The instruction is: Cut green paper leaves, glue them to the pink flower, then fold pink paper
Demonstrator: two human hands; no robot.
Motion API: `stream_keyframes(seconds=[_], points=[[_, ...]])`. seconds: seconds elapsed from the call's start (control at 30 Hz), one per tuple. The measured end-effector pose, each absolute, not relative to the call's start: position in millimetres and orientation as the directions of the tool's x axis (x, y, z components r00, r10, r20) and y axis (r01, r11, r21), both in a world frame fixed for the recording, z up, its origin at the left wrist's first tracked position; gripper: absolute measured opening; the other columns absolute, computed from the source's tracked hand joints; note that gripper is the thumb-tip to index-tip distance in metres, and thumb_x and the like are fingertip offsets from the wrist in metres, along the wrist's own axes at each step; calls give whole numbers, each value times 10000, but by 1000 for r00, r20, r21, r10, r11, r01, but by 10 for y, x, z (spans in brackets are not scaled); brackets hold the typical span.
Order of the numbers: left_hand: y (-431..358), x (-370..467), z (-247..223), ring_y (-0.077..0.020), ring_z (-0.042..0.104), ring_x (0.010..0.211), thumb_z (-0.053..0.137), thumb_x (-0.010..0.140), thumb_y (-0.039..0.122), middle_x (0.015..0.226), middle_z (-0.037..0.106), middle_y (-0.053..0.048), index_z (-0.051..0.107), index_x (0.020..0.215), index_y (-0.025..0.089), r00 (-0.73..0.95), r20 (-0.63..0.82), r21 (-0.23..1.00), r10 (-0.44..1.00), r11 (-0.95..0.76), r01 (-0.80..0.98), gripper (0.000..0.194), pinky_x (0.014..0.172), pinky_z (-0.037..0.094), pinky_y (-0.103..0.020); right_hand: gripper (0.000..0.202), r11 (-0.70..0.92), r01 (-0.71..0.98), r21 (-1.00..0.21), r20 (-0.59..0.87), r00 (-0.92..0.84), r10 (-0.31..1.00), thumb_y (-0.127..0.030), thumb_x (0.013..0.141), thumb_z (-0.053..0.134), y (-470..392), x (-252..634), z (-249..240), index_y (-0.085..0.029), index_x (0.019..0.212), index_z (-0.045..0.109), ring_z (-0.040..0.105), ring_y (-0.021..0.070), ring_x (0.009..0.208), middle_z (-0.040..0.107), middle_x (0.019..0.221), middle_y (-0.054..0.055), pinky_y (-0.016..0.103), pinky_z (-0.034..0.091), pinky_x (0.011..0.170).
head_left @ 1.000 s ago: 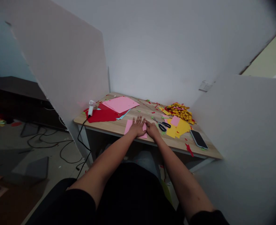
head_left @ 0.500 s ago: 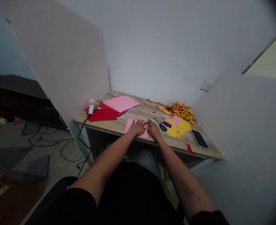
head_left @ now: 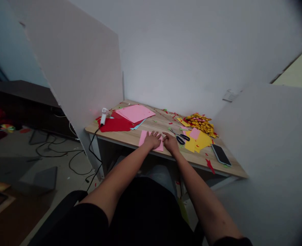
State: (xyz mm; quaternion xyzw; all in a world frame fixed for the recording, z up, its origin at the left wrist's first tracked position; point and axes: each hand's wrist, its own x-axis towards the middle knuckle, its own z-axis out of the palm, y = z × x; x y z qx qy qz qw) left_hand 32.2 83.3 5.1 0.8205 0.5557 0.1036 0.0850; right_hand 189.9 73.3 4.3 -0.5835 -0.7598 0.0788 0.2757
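Two hands at the wooden-topped table (head_left: 125,138), and one small pink sheet (head_left: 142,138) is right in the middle of it! That sheet lies flat at the near edge, directly under the left hand (head_left: 153,140); whether it's a single layer or folded, I can't tell from here.

The count, then: one pair of dark-handled scissors (head_left: 179,140), one smartphone (head_left: 221,154) towards the right end, one white corded hand tool (head_left: 103,117) on the left with its black cable (head_left: 91,147) dropping over the edge. Larger pink sheets (head_left: 135,112) sit stacked at the back, at least two of them, over red paper (head_left: 115,125) and a sliver of light blue paper (head_left: 138,125). On the right, several yellow paper pieces (head_left: 203,140) overlap, two small pink pieces among them, with one heaped pile of yellow folded pieces (head_left: 200,123) behind, too tangled to number. One longish red scrap (head_left: 209,166) lies near the phone.

Now the hands! The left is palm down, fingers spread and straight, flat across the sheet, forearm reaching in from the lower left. The right hand (head_left: 170,142) is just beside the sheet's right edge, index finger stretched out, the others curled in; whether they pinch anything, I can't tell. The scissors lie close on its outer side.
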Motion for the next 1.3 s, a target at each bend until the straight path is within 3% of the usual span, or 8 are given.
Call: stream_keyframes(seconds=[0.47,0.83,1.17,1.3], points=[[831,317,27,-352,283,1498,563,980,438,1623,323,-121,422,1502,226,370,86,255,925,-380,889,580,1213,176,-661,565,329,881,-340,315,-223,923,-96,905,461,828,1856,-35,-148,1467,479,566,243,1180,661,1326,124,336,407,1040],[842,316,-15,-350,308,1484,571,978,428,1610,343,-122,446,1483,222,371,110,242,922,-387,890,560,1206,204,-658,471,305,879,-366,378,-159,912,-75,842,472,724,1860,-1,-183,1281,607,627,222,1020,738,1008,76,299,457,891],[837,320,18,-347,277,1502,544,987,452,1632,309,-119,409,1511,227,376,74,234,924,-382,894,586,1214,184,-649,379,243,889,-388,369,-92,925,-145,894,437,598,1880,8,-186,1166,698,651,226,989,751,941,73,324,468,909],[840,323,22,-344,250,1516,518,995,471,1645,290,-118,385,1529,227,379,67,224,923,-384,896,602,1220,161,-646,432,242,886,-397,363,-91,927,-127,886,430,609,1887,23,-202,1243,660,656,215,989,759,939,48,312,474,898]])
